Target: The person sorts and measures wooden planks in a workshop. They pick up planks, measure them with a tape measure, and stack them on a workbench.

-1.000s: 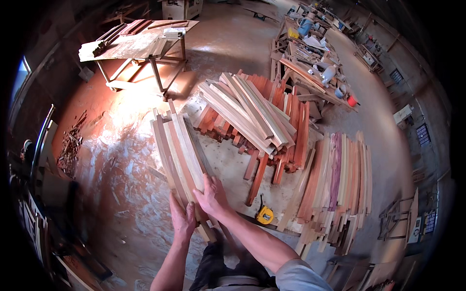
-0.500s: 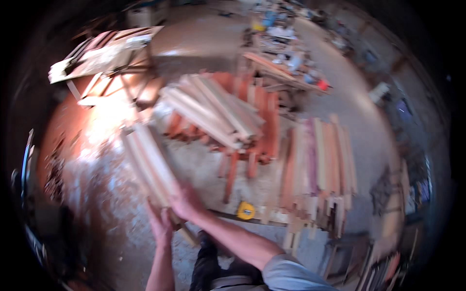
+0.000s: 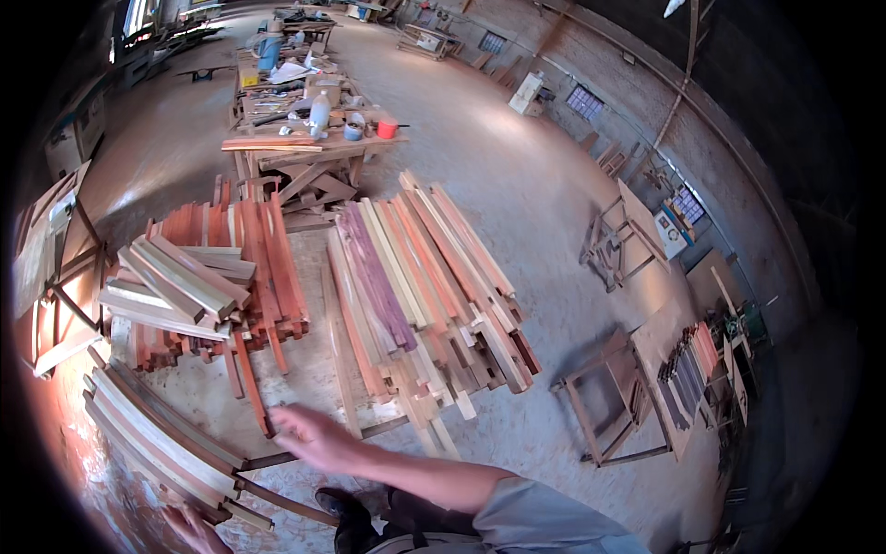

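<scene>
My left hand (image 3: 196, 531) is at the lower left, partly cut off by the dark rim. Its visible fingers are apart and stretched toward the near end of a bundle of pale and reddish wood strips (image 3: 152, 429); whether they touch it is unclear. The bundle slants along the left side of the work surface. My right hand (image 3: 314, 439) reaches across to the front edge, beside the near end of a dark red strip (image 3: 251, 383). Its fingers are bent and blurred, and whatever lies beneath the palm is hidden.
Short pale pieces (image 3: 175, 277) lie on reddish strips (image 3: 272, 263) ahead. Mixed strips, one a purple board (image 3: 374, 272), are piled at right. Beyond stands a cluttered bench with a red container (image 3: 387, 128). A wooden frame (image 3: 600, 406) stands on the floor at right.
The view has swung right, so the piles appear farther left. My right hand has left the strip bundle and moved to the front edge. The yellow tape measure no longer shows.
</scene>
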### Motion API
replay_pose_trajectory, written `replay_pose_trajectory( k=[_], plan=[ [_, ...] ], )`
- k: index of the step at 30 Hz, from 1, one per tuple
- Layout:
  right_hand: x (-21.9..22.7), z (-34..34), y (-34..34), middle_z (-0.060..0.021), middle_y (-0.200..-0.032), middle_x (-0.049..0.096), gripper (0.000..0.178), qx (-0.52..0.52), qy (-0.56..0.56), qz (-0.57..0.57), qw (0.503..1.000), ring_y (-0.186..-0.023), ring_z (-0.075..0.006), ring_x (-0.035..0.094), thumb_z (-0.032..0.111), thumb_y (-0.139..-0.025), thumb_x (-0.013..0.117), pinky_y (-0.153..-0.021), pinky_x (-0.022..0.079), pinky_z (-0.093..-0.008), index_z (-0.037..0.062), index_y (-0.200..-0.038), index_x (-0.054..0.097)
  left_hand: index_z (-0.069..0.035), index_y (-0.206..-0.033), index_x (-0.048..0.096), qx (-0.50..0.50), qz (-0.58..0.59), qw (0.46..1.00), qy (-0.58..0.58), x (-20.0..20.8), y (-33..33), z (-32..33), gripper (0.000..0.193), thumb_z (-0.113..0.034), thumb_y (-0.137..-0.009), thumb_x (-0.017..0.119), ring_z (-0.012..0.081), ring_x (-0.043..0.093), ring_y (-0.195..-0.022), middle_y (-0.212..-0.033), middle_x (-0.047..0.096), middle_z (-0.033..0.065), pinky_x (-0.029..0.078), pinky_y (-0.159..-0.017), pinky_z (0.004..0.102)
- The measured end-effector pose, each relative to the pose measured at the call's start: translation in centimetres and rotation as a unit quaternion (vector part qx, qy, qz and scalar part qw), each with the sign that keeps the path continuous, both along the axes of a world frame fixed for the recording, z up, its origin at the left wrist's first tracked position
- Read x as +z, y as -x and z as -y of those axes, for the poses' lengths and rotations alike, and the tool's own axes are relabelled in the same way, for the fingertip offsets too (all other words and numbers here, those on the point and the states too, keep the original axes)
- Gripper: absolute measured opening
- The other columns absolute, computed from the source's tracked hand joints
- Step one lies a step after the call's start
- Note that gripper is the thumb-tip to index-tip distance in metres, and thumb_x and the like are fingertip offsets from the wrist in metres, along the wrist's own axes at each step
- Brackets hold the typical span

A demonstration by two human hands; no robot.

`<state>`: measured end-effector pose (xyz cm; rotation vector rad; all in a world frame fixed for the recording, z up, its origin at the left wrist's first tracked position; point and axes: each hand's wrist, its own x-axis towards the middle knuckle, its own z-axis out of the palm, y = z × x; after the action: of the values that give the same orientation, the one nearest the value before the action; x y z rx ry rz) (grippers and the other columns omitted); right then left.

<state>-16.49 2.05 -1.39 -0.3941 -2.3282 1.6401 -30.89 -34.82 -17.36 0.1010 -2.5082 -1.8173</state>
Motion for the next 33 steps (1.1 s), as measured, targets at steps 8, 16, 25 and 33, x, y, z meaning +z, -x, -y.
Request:
replay_pose_trajectory(
  k=[8, 16, 25, 33],
  plan=[
    [3.0, -22.5, -13.8, -0.0242, -0.121, 0.058, 0.048, -0.343, -0.351, 0.150, 0.858, -0.115, -0.0385, 0.056, 0.027, -0.091, 0.063, -0.100, 0.044, -0.0462, -0.0027, -0.126, 0.052, -0.002, -0.150, 0.028, -0.013, -0.058, 0.997, 0.055, 9.0, -5.1, -8.2, 0.057, -0.021, -0.101, 0.051, 0.0295, 0.044, -0.131, -0.145, 0.042, 0.0211, 0.036, -0.109, 0.0388],
    [0.2, -30.4, -16.9, -0.0214, -0.106, 0.064, 0.038, -0.294, -0.259, 0.342, 0.854, -0.103, -0.0375, 0.062, 0.034, -0.093, 0.058, -0.086, 0.050, -0.0480, -0.0022, -0.104, 0.062, -0.001, -0.144, 0.039, -0.331, 0.048, 0.942, -0.011, 16.6, -16.3, -31.7, 0.057, -0.006, -0.092, 0.060, 0.0188, 0.056, -0.107, -0.123, 0.056, 0.0124, 0.047, -0.093, 0.0324],
    [-0.9, -13.7, -21.3, -0.0189, -0.096, 0.059, 0.031, -0.196, -0.071, -0.039, 0.977, -0.087, -0.0329, 0.062, 0.019, -0.089, 0.069, -0.071, 0.050, -0.0426, 0.0002, -0.111, 0.057, -0.001, -0.129, 0.045, -0.430, 0.227, 0.864, -0.134, 18.9, -22.0, -48.3, 0.042, -0.014, -0.093, 0.063, 0.0116, 0.057, -0.078, -0.090, 0.057, 0.0033, 0.051, -0.066, 0.0273],
    [5.0, -22.2, -21.5, -0.0139, -0.110, 0.058, 0.039, -0.211, -0.138, 0.127, 0.959, -0.104, -0.0214, 0.056, 0.008, -0.083, 0.066, -0.084, 0.050, -0.0354, -0.0005, -0.119, 0.055, -0.009, -0.138, 0.042, -0.232, 0.142, 0.956, -0.111, 18.2, -15.8, -37.1, 0.052, -0.006, -0.089, 0.059, 0.0083, 0.053, -0.066, -0.081, 0.054, 0.0002, 0.047, -0.058, 0.0260]
  ],
)
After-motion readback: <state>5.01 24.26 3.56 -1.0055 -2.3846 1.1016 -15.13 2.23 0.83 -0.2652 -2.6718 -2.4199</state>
